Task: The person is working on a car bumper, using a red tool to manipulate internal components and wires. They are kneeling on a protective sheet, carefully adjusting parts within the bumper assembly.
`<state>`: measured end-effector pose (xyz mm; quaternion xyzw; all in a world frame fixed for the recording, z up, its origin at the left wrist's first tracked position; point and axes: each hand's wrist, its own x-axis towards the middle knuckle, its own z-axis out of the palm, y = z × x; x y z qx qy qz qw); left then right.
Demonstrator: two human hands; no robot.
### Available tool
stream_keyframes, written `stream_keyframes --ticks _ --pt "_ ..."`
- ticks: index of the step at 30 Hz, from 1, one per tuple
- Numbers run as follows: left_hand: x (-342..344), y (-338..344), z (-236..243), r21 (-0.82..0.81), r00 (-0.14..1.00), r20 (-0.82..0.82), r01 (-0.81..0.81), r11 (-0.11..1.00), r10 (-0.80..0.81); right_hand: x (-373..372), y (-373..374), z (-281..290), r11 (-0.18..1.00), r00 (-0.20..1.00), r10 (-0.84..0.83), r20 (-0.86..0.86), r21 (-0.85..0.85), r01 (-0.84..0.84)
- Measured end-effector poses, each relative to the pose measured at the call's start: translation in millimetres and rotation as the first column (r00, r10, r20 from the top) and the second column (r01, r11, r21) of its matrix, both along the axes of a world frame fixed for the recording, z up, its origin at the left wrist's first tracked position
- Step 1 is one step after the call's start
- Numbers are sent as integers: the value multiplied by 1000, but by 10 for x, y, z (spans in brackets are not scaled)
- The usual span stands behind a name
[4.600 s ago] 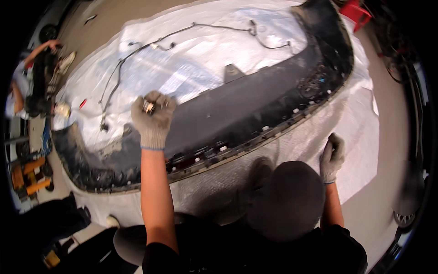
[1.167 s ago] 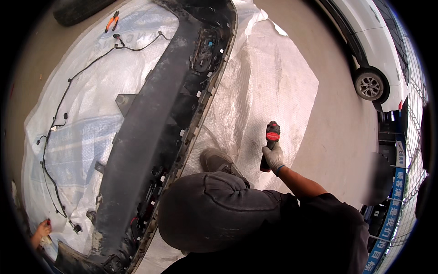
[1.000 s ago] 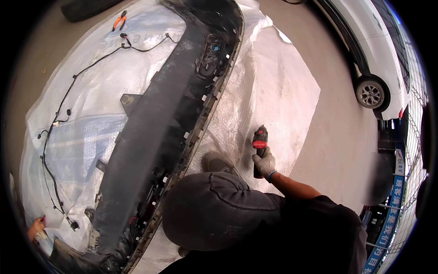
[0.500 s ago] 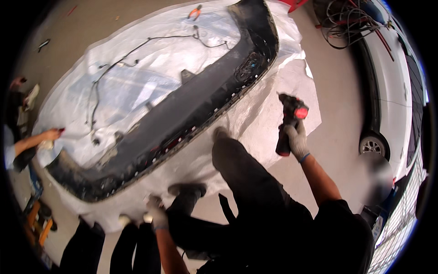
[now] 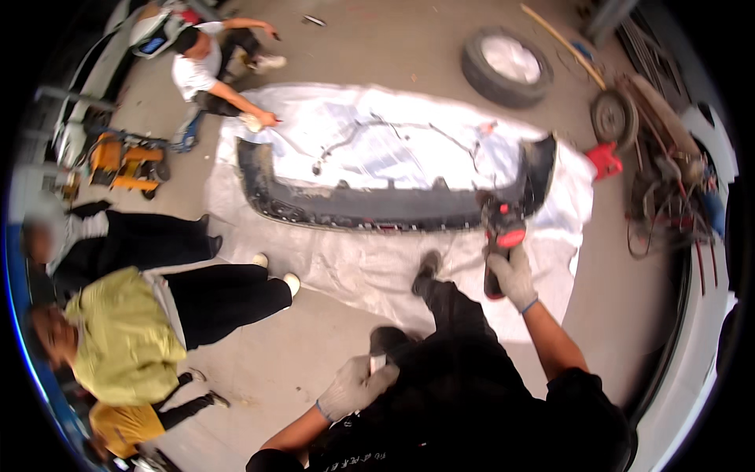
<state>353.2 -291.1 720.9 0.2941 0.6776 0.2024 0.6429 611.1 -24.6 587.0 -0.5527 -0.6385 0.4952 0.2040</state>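
Observation:
My right hand (image 5: 515, 279), in a pale knitted glove, is wrapped round the grip of a black-and-red cordless drill (image 5: 503, 222). The drill points away from me, overlapping the right end of a black car bumper (image 5: 377, 208) in view. That bumper lies on a white sheet (image 5: 354, 263) beyond my feet. In front of my body, my gloved left hand (image 5: 354, 389) is closed, with a small pale thing (image 5: 378, 363) at its fingers, too blurred to name. Behind the bumper lies a thin dark wiring harness (image 5: 346, 143), with blurred orange-handled pliers (image 5: 487, 127) near its right end.
A person in white (image 5: 197, 75) squats at the far left, one hand over the sheet. Other people stand at left, one in a yellow-green jacket (image 5: 126, 338). A tyre (image 5: 507, 67), a red container (image 5: 604, 161) and an orange wheeled frame (image 5: 118, 161) surround the sheet.
My view has turned, so the bumper now lies level across it and more surroundings show. My left hand has come up before my body. The drill stays in my right hand.

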Motion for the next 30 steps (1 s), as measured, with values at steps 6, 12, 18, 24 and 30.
stream_keyframes --ticks 6,12,18,24,30 --pt "1390 -1689 531 257 872 -337 -277 926 355 391 -722 88 943 943 334 -9 1 -334" --pt "3336 -3054 1101 189 558 -345 -746 638 755 740 -1630 287 810 828 544 -136 -171 -561" --pt "5274 -3900 1705 -77 572 -632 -717 693 523 181 -2662 623 218 241 954 -178 -141 -966" --pt "4890 -3828 393 207 25 -502 -967 148 865 -89 -3541 991 -253 -267 948 -174 98 -962" --pt "2961 -2052 -208 397 -126 112 -903 -160 986 575 -2276 1030 -56 -55 998 21 52 -997"
